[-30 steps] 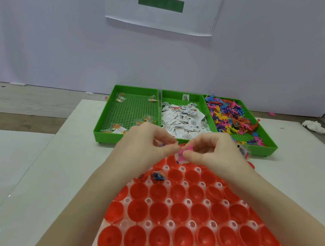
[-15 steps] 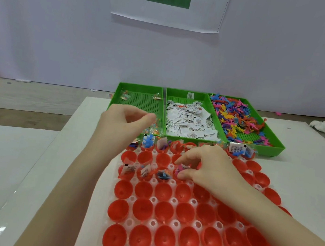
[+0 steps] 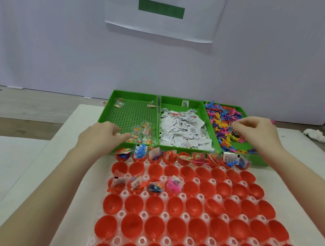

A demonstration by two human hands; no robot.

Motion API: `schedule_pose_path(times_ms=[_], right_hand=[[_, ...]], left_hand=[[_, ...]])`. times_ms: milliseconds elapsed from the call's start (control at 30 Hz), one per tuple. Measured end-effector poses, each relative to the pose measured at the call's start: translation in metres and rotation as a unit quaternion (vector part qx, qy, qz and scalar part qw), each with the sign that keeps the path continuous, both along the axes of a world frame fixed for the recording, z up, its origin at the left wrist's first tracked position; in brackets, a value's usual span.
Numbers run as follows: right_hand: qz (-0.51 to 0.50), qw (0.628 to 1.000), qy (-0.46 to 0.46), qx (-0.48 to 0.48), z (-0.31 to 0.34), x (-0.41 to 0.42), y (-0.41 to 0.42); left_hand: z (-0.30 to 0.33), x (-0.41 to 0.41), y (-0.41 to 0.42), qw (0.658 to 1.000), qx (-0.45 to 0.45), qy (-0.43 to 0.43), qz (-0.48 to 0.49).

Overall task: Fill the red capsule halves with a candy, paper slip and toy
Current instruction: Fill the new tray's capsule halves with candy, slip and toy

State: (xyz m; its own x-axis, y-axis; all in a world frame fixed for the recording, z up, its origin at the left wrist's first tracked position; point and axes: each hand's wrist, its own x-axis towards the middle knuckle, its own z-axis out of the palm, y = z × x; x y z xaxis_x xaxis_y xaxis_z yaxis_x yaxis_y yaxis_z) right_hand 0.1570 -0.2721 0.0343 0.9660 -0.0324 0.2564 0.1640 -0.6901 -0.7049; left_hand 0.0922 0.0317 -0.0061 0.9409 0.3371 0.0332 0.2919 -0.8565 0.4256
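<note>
Rows of red capsule halves [image 3: 175,207] sit open side up in a white holder [image 3: 163,214] on the table. The back row [image 3: 139,155] and several halves in the third row [image 3: 174,184] hold packets and toys. Behind them stand three green trays: candy packets [image 3: 142,133], paper slips [image 3: 183,129] and coloured toys [image 3: 221,120]. My left hand [image 3: 101,138] reaches into the candy tray, its blurred fingertips at the candy packets. My right hand [image 3: 257,133] hovers over the toy tray, its fingers curled and pinching a small toy in the pile.
The trays' green rims [image 3: 107,107] stand between the holder and the white wall. A crumpled white tissue [image 3: 316,134] lies at the far right. A paper sign [image 3: 164,5] hangs on the wall. Bare white table [image 3: 16,176] lies left of the holder.
Both hands left the capsule rows. The right hand let go of a pink toy in the third row and moved back to the toy tray. The left hand moved to the candy packets.
</note>
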Motion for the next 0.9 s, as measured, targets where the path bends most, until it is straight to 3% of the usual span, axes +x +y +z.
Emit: schedule_pose_path(times_ms=[133, 233, 433, 600, 800, 900], right_hand=[[0.04, 0.973, 0.156, -0.168, -0.024, 0.041, -0.021], [0.076, 0.948, 0.172, -0.258, -0.035, 0.054, -0.022], [0.11, 0.961, 0.148, -0.208, -0.043, 0.066, -0.016], [0.097, 0.968, 0.064, -0.223, -0.044, 0.064, -0.024], [0.113, 0.951, 0.136, -0.253, -0.021, 0.059, -0.041], [0.085, 0.965, 0.115, -0.222, -0.008, 0.056, -0.047]], left_hand=[[-0.005, -0.001, -0.006, 0.997, 0.012, -0.044, 0.06], [-0.008, -0.006, -0.006, 0.995, 0.01, -0.083, 0.05], [-0.01, -0.005, 0.007, 0.994, -0.032, -0.1, -0.043], [-0.007, -0.008, 0.017, 0.992, -0.058, -0.076, -0.088], [-0.002, -0.01, 0.022, 0.992, -0.043, -0.058, -0.105], [0.0, -0.011, 0.024, 0.992, -0.055, -0.054, -0.097]])
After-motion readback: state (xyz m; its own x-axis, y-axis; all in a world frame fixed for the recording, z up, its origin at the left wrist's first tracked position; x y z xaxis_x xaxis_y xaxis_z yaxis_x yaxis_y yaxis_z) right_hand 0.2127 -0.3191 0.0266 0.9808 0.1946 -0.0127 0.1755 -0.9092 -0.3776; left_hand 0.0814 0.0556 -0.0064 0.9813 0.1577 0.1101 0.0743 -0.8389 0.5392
